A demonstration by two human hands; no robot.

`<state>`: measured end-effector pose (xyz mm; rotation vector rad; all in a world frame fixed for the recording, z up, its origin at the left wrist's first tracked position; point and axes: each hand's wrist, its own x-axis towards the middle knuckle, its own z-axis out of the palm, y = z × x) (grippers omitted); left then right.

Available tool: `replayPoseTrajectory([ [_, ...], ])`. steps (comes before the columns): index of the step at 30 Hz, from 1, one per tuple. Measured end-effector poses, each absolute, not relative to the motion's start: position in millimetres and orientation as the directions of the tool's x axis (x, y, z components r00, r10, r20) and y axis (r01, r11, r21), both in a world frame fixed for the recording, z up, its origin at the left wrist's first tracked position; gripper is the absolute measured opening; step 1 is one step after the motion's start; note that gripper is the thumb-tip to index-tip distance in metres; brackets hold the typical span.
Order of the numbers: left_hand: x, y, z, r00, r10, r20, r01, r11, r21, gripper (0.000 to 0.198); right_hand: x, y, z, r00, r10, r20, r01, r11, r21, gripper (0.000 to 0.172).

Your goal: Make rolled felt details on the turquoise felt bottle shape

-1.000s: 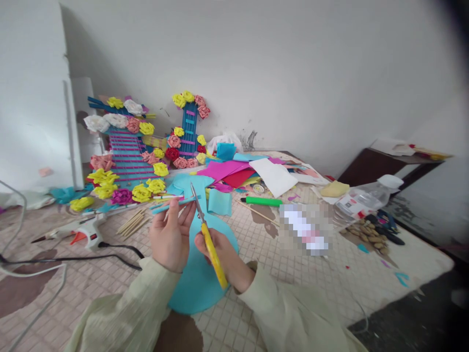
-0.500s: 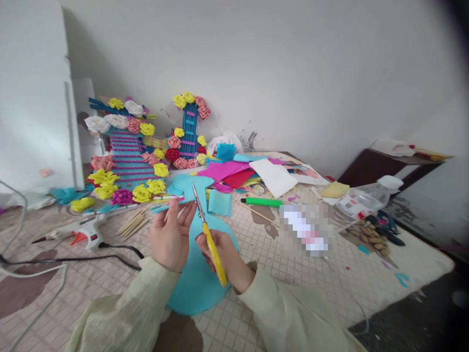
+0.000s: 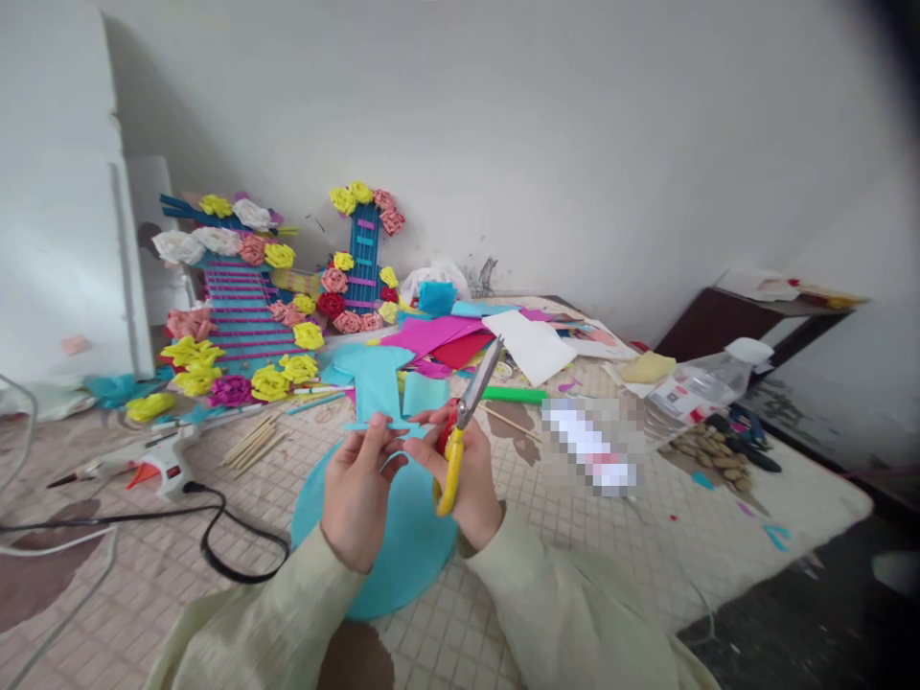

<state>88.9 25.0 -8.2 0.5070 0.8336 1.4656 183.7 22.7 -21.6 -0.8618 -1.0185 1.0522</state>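
Between thumb and fingers, my left hand (image 3: 363, 489) pinches a thin light-blue paper strip (image 3: 357, 426). My right hand (image 3: 467, 479) holds scissors with yellow handles (image 3: 451, 474), blades pointing up and away, while its thumb and fingertips meet near the strip's right end. Whether those fingertips grip the strip is hard to make out. Beneath both hands lies a round light-blue paper disc (image 3: 366, 575). Just beyond them are a light-blue paper sheet (image 3: 378, 379) and a smaller light-blue paper piece (image 3: 425, 394).
A hot glue gun (image 3: 169, 465) with its black cord and several wooden sticks (image 3: 251, 446) lie left. Flower-covered panels (image 3: 248, 307) lean at the back. Coloured paper (image 3: 424, 340), a green marker (image 3: 514, 394), a plastic bottle (image 3: 704, 383) and peanuts (image 3: 711, 455) are farther right.
My right hand has turned the scissors away to the right, their blades leaving the left hand. Its fingertips have come beside the left hand's at the strip. The view has shifted slightly.
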Motion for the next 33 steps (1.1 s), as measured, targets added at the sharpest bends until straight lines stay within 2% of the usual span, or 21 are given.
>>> replayPoseTrajectory([
  [5,92,21,-10,-0.099,0.979,-0.180,-0.608,0.084,0.790,0.022,182,24,-24,0.246,0.943,0.225,-0.281,0.292,-0.914,0.029],
  [12,89,25,-6,-0.104,0.984,-0.147,-0.562,0.064,0.824,0.022,188,27,-21,0.249,0.947,0.201,-0.293,0.272,-0.916,0.026],
  [14,81,31,2,-0.108,0.990,-0.090,-0.518,0.021,0.855,0.022,193,29,-20,0.271,0.940,0.207,-0.277,0.282,-0.918,0.025],
  [17,61,42,19,-0.133,0.988,0.078,-0.387,-0.124,0.914,0.020,202,35,-20,0.333,0.922,0.199,-0.322,0.309,-0.895,0.023],
  [19,47,47,29,-0.113,0.978,0.177,-0.225,-0.199,0.954,0.020,209,39,-20,0.368,0.910,0.193,-0.382,0.337,-0.861,0.023],
  [20,42,49,32,-0.083,0.966,0.244,-0.091,-0.251,0.964,0.021,212,41,-19,0.373,0.908,0.188,-0.407,0.343,-0.847,0.023],
  [21,38,49,35,-0.020,0.952,0.307,0.058,-0.305,0.951,0.023,214,42,-19,0.369,0.911,0.185,-0.421,0.341,-0.841,0.023],
  [23,35,48,36,0.192,0.911,0.364,0.344,-0.410,0.845,0.026,216,43,-17,0.328,0.926,0.189,-0.424,0.323,-0.846,0.023],
  [25,38,45,35,0.399,0.860,0.319,0.515,-0.498,0.698,0.028,216,40,-16,0.243,0.947,0.209,-0.395,0.293,-0.871,0.023],
  [27,44,42,32,0.520,0.815,0.254,0.593,-0.559,0.580,0.030,213,37,-15,0.132,0.963,0.236,-0.341,0.268,-0.901,0.025],
  [29,49,40,30,0.569,0.790,0.228,0.624,-0.595,0.507,0.032,209,33,-14,0.043,0.968,0.249,-0.280,0.251,-0.927,0.026],
  [33,52,40,30,0.624,0.763,0.170,0.629,-0.619,0.470,0.032,204,30,-17,0.038,0.968,0.249,-0.206,0.252,-0.946,0.026],
])
